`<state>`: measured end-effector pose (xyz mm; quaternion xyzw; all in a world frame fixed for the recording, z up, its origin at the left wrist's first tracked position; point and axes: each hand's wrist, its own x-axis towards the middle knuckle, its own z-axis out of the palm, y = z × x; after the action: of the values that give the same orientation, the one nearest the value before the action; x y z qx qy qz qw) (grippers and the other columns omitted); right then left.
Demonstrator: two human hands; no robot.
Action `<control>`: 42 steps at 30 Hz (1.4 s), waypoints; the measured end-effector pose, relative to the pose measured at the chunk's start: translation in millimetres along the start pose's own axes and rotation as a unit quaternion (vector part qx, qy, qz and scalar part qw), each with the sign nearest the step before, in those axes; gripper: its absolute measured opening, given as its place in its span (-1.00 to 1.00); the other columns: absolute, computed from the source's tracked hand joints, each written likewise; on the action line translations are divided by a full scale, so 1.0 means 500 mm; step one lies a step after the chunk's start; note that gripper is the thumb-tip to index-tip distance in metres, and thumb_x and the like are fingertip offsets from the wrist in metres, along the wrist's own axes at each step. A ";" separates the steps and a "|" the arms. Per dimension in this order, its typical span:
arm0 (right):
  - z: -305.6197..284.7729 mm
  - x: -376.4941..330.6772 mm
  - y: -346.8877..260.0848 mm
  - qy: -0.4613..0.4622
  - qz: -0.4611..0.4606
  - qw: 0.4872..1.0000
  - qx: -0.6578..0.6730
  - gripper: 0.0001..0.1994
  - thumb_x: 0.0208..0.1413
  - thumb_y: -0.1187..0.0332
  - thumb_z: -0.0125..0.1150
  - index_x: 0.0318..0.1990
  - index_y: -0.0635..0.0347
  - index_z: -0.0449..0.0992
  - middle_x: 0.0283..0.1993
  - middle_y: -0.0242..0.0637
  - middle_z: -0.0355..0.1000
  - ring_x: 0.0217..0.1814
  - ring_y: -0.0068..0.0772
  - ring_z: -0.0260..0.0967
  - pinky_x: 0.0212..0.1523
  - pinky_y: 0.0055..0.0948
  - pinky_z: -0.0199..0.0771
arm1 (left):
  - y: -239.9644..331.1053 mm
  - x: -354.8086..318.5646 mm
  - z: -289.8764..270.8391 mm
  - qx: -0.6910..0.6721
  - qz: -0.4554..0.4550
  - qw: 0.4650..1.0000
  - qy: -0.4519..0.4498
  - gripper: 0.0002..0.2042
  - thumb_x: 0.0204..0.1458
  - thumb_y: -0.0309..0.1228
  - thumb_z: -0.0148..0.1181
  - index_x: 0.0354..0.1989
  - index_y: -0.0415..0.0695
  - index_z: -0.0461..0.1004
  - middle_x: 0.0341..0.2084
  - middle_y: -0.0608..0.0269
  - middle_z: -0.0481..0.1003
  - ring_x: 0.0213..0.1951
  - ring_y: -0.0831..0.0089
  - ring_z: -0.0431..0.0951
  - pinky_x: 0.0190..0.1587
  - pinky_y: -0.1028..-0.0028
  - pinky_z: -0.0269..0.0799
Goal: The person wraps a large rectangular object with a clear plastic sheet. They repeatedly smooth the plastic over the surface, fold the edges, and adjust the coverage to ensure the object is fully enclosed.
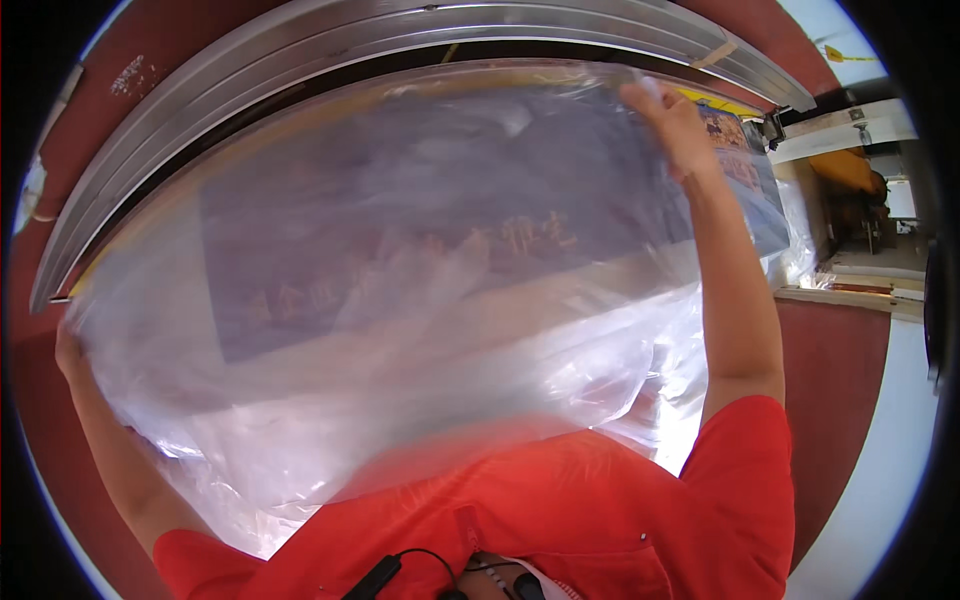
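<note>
A large clear plastic sheet (400, 400) is stretched wide between my two hands and blurred in places. My left hand (70, 348) is closed on its left edge, low at the far left, with the fingers partly hidden by the film. My right hand (678, 125) pinches the far right part of the sheet, near the metal rail. Through the film shows a dark rectangular panel (600, 170) with a row of gold lettering, lying on a pale surface. The sheet's near side hangs down against my red shirt.
A long silver metal rail (420, 28) curves across the far side. Right of my right hand lies a dark printed piece (735, 150) with coloured pictures. Crumpled clear plastic (795, 235) sits beside it. Beyond are a pale beam (855, 130) and reddish-brown floor (835, 370).
</note>
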<state>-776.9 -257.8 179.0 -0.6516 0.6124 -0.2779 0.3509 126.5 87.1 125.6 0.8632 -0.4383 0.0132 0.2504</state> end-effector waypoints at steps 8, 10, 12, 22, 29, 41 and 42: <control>0.104 -0.035 0.025 -0.074 -0.059 0.965 0.245 -0.82 -0.12 0.30 0.07 -0.40 0.22 0.42 -0.52 -0.51 0.32 -0.57 -0.77 0.13 -0.53 -0.77 0.10 | 0.414 -0.044 0.092 0.235 0.179 0.930 -0.219 -0.73 -0.08 -0.37 -0.15 -0.20 -0.20 0.28 -0.29 -0.10 0.31 -0.24 0.09 0.33 -0.20 0.32 0.25; 0.103 -0.039 0.016 -0.060 -0.062 0.967 0.241 -0.84 -0.11 0.33 0.06 -0.41 0.22 0.42 -0.53 -0.53 0.31 -0.58 -0.78 0.11 -0.54 -0.77 0.09 | 0.811 -0.114 0.247 0.226 0.492 0.835 -0.100 -0.70 -0.05 -0.35 -0.14 -0.12 -0.13 0.26 -0.22 0.02 0.27 -0.23 0.16 0.33 -0.25 0.34 0.28; 0.089 -0.045 0.036 -0.037 -0.048 0.968 0.243 -0.84 -0.12 0.33 0.05 -0.42 0.23 0.42 -0.55 -0.54 0.30 -0.58 -0.79 0.10 -0.55 -0.75 0.09 | 1.195 -0.249 0.334 -0.104 0.148 0.899 -0.400 -0.46 -0.10 0.03 -0.10 -0.12 -0.22 0.29 -0.27 0.14 0.36 -0.25 0.42 0.34 -0.18 0.47 0.22; 0.069 -0.088 0.024 -0.142 -0.215 0.966 -0.012 -0.83 -0.14 0.22 0.12 -0.52 0.10 0.40 -0.70 -0.51 0.23 -0.65 -0.71 0.11 -0.62 -0.65 0.09 | 1.217 -0.395 0.408 -0.338 0.244 0.818 -0.396 -0.86 -0.17 -0.36 0.04 -0.60 -0.17 0.34 -0.65 0.46 0.24 -0.52 0.67 0.20 -0.46 0.65 0.13; 0.131 -0.266 -0.117 -0.243 -0.379 0.883 -0.135 -0.83 -0.20 0.20 0.09 -0.53 0.07 0.38 -0.72 -0.23 0.26 -0.62 -0.20 0.25 -0.58 -0.39 0.22 | 0.426 -0.364 0.002 -0.045 -0.002 0.946 -0.322 -0.85 -0.09 -0.40 -0.03 -0.58 -0.17 0.23 -0.61 0.42 0.17 -0.49 0.61 0.16 -0.42 0.61 0.10; -0.644 -0.289 0.135 -0.046 0.185 0.964 -0.186 -0.62 -0.11 0.19 0.03 -0.13 0.15 0.28 -0.30 -0.38 0.28 -0.34 -0.54 0.25 -0.30 -0.49 0.28 | 0.159 -0.162 0.135 0.266 0.105 0.952 0.105 -0.73 -0.02 -0.29 -0.18 -0.26 -0.23 0.28 -0.32 -0.04 0.34 -0.27 0.08 0.33 -0.24 0.28 0.23; -0.702 -0.302 0.052 0.119 0.105 0.942 -0.297 -0.65 -0.07 0.15 -0.04 -0.15 0.12 0.32 -0.31 -0.39 0.32 -0.31 -0.54 0.27 -0.28 -0.43 0.29 | 0.169 -0.127 0.177 0.272 0.103 0.950 0.113 -0.71 -0.01 -0.28 -0.19 -0.23 -0.24 0.29 -0.30 -0.08 0.35 -0.25 0.03 0.34 -0.22 0.25 0.24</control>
<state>-1084.9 -148.8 378.6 -0.6207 0.7691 -0.1204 0.0928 5.5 54.0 68.4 0.8417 -0.4729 0.2553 0.0515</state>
